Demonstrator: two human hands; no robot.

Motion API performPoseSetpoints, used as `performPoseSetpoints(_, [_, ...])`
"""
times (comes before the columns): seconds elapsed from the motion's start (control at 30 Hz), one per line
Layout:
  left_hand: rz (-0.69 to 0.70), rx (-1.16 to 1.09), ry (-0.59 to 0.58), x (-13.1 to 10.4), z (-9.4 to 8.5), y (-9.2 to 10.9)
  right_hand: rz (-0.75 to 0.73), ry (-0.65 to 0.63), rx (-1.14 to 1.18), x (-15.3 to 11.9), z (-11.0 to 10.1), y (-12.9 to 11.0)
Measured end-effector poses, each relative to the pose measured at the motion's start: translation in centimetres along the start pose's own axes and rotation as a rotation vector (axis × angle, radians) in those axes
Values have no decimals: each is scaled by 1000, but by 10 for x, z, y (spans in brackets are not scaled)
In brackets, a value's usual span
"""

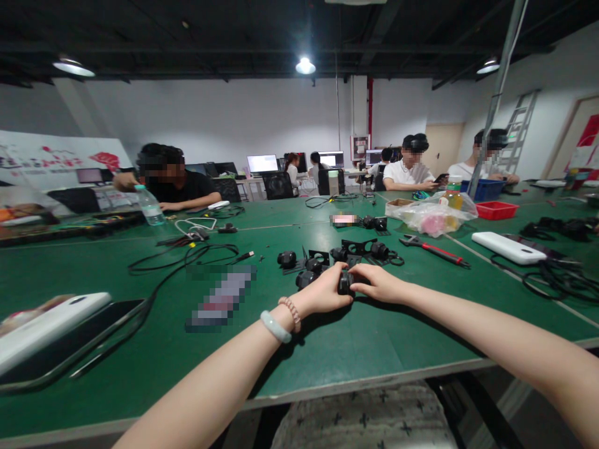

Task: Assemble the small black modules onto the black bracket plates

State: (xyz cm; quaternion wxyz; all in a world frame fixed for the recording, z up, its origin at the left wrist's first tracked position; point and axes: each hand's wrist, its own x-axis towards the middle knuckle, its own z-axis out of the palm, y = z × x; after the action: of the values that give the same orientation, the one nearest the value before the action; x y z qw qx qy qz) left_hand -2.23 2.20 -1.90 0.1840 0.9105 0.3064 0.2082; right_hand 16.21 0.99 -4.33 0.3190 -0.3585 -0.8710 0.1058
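A small black round part (345, 282) sits low over the green table, gripped from both sides. My left hand (326, 289) closes on its left side, fingertips partly hidden behind it. From the right, my right hand (380, 284) pinches the same part between thumb and fingers. Just beyond my hands lie similar black fittings, such as one at the left (286, 259) and one at the right (379, 250). A flat black bracket with round holes (358, 247) stands among them. Another black fitting (306, 279) rests close to my left hand.
An adjustable wrench with red-and-black handles (437, 252) lies right of the parts. Left are a blurred-out phone (222, 298) and black cables (187, 257). A white power bank (508, 247), plastic bag (428, 215), red tray (496, 210) and bottle (150, 206) surround the area. People sit across the table.
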Motion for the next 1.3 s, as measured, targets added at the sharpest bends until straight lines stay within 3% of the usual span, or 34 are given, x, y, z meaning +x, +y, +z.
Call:
performPoseSetpoints(0.67, [0, 23, 4, 0, 1, -4, 106, 87, -5, 4, 17, 2])
performPoseSetpoints(1.03, [6, -3, 7, 0, -2, 4, 5, 71, 29, -2, 0, -13])
performPoseSetpoints(1.3, [0, -8, 0, -1, -2, 4, -25, 94, 39, -4, 2, -12])
